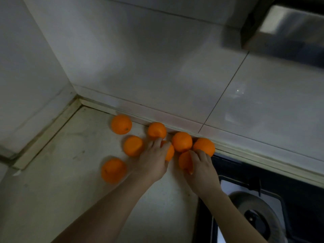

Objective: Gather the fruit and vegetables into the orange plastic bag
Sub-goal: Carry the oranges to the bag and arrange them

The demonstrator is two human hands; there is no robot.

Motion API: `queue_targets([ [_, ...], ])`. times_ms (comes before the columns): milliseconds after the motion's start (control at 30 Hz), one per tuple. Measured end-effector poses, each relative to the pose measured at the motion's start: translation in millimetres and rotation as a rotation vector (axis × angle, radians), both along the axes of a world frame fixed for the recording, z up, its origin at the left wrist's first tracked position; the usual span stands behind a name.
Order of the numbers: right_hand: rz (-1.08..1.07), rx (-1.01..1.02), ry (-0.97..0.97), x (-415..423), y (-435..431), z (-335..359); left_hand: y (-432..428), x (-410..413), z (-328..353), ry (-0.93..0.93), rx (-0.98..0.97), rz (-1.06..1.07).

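Beyond both hands, the white tiled wall point(157, 67) fills most of the view. Its low ledge probably acts as a stop that keeps the round fruit from rolling further. Beneath the hands lies the pale stone surface point(61, 181), with a gas hob point(254, 216) set into it just right of the right wrist. A steel range hood point(289, 27) hangs high above the hob and far off.

The left hand point(154, 162) reaches forward, its fingers bent down over a half-covered orange point(170, 153). It appears to grip that orange from above. The right hand point(201, 167) curls round a front orange point(184, 161), fingers on top and thumb low at its near side. Taking one fruit per hand likely halves the trips.

The other oranges are loose on the surface:
- A middle orange point(181, 142) sits just beyond the gap between the two hands.
- A ledge orange point(204, 146) touches the right fingertips.
- A back orange point(157, 130) lies just past the left fingertips.
- Left of the left hand are a close orange point(133, 146), a far orange point(121, 124) and a near orange point(113, 170), the last beside the wrist.

The orange plastic bag is not in view, so nothing can be judged gathered yet.
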State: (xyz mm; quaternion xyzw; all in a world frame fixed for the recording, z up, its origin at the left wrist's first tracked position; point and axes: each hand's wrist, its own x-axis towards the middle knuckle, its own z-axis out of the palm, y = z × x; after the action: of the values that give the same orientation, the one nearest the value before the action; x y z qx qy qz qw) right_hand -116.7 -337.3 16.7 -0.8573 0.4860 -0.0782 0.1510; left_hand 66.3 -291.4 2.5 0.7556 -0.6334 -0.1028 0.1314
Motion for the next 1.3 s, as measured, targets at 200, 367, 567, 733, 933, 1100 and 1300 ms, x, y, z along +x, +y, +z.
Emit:
queue_targets([
  [200,-0.006,-0.052,-0.041,-2.3,10.1,8.6,19.8,1.0,15.0,0.002,-0.055,0.023],
  [367,-0.012,-0.112,-0.065,-11.4,38.4,29.4,57.1,-7.2,36.6,0.061,-0.096,0.063],
  [567,-0.026,-0.163,-0.114,-29.6,100.5,67.1,122.9,-23.0,72.7,0.103,-0.159,0.07],
  [733,-0.038,-0.207,-0.156,-47.2,163.7,105.1,188.2,-33.7,107.6,0.097,-0.202,0.087],
  [933,-0.06,-0.257,-0.209,-74.8,252.0,143.7,274.5,-59.7,143.8,0.107,-0.231,0.096],
  [1100,-0.109,-0.284,-0.23,-103.4,327.9,177.3,342.0,-85.1,174.6,0.117,-0.276,0.06],
  [1300,-0.161,-0.32,-0.263,-140.6,387.5,219.4,392.1,-108.7,214.0,0.148,-0.332,-0.001],
])
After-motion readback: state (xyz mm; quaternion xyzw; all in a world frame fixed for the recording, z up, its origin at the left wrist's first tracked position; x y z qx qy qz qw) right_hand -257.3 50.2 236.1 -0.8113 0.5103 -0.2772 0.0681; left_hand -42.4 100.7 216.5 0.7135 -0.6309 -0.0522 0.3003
